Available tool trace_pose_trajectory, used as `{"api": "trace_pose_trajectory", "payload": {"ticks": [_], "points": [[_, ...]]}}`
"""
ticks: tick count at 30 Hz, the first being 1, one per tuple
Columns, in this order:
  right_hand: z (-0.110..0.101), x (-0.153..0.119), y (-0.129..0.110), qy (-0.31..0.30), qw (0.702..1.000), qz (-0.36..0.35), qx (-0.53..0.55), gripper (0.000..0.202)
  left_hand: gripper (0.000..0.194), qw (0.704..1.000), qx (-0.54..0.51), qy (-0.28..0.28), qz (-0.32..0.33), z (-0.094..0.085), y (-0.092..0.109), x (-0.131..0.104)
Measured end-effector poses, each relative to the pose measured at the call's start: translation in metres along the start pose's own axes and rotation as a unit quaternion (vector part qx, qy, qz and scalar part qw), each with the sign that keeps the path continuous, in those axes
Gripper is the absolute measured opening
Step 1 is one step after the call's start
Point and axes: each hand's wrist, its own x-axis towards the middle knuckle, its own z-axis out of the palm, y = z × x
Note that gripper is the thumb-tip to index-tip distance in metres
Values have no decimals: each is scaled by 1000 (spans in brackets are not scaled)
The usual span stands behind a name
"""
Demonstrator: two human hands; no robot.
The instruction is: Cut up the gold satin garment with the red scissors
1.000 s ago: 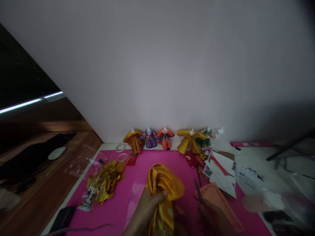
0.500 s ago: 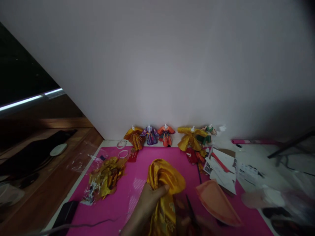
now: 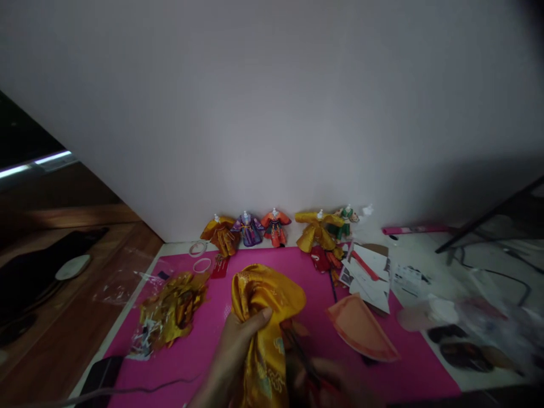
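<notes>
A golden-yellow patterned satin cloth (image 3: 272,289) is bunched in my left hand (image 3: 240,340), the thumb pressed on top of a fold. Its lower part hangs down toward the bottom edge of the view. My right hand (image 3: 335,379), dim and blurred, is closed around scissors (image 3: 304,360) with reddish handles. The dark blades point up and left, their tips at the right edge of the cloth. Whether the blades are apart or together I cannot tell. Just right of the scissors lies a peach half-round fabric piece (image 3: 361,328).
Several small doll outfits (image 3: 276,226) stand along the wall. On the pink mat (image 3: 199,351) sits a pile of gold scraps (image 3: 174,309) in clear plastic. White papers with a red strip (image 3: 369,277) lie right, near a bottle (image 3: 425,311). A black box (image 3: 102,379) is lower left.
The scissors have moved up and left, bringing their tips to the cloth's edge. My left hand still grips the cloth, which appears more spread at the top. The view has shifted slightly.
</notes>
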Motion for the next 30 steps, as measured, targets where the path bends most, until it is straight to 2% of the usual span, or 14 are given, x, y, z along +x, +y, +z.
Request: {"api": "trace_pose_trajectory", "payload": {"ticks": [3,6,12,19,30], "points": [[5,8,3,3,999,-21,34,61,34,1000,-1,17,6,4,4,-5],[12,11,4,4,997,-14,72,71,32,1000,-14,20,-5,6,5,-9],[15,7,-8,-7,995,30,94,75,32,998,-51,0,-32,8,-2,-14],[21,15,-32,-4,998,-31,56,75,35,998,-62,17,-16,10,-3,-18],[22,13,-44,-8,998,-17,53,72,31,999,-33,38,-5,12,1,-25]]}}
